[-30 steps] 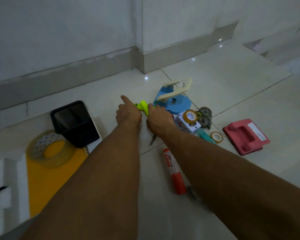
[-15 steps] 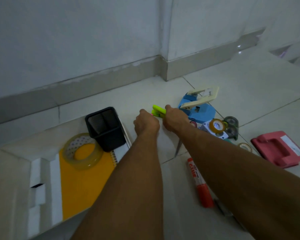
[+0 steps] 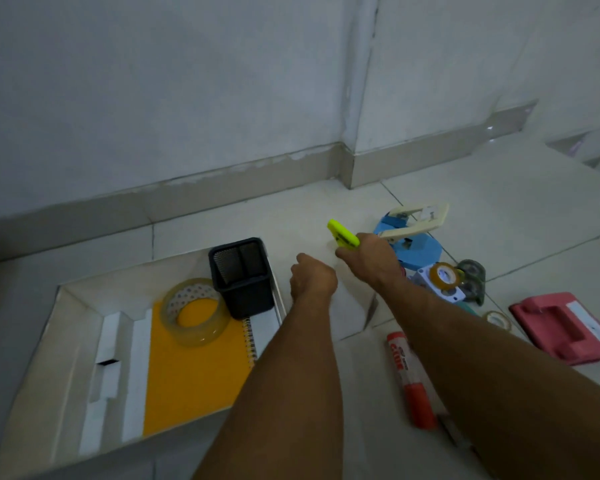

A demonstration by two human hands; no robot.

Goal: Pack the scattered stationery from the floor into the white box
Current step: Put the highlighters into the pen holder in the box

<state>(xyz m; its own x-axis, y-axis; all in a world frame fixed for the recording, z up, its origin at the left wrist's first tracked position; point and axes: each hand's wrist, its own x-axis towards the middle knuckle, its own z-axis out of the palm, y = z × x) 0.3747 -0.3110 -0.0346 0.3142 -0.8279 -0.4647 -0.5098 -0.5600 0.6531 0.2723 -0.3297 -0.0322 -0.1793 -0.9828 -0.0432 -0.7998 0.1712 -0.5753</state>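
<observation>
Now one yellow highlighter (image 3: 343, 234) — gripped in the right hand (image 3: 371, 259).

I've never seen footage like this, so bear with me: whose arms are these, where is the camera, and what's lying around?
No machine here: a person wears a camera on the head, so the one view looks down at their work. The right hand grips a yellow highlighter; the left hand is curled, nothing visible in it. The white box holds an orange notebook, a clear tape roll and a black mesh holder. A red-and-white tube and a pink punch lie on the floor.
</observation>
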